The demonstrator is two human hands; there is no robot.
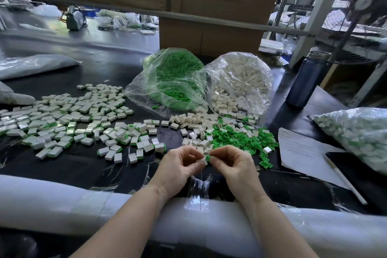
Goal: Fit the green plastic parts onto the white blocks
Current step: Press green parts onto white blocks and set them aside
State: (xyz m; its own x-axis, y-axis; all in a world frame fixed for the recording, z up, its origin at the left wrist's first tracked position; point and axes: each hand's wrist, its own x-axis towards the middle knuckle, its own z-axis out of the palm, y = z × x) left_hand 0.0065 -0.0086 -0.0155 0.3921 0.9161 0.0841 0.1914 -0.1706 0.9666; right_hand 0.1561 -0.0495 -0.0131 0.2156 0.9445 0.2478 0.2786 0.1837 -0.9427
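Black counter (129,165) below. My left hand (180,165) pinches a white block (202,161); my right hand (232,163) pinches a green part (207,157) against it. Next: push squarely home.

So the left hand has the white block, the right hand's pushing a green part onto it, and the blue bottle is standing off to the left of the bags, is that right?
Not quite. The head view shows the blue bottle standing to the right of the bags, not the left. The rest holds: the left hand grips the white block and the right hand pinches the green part against it.
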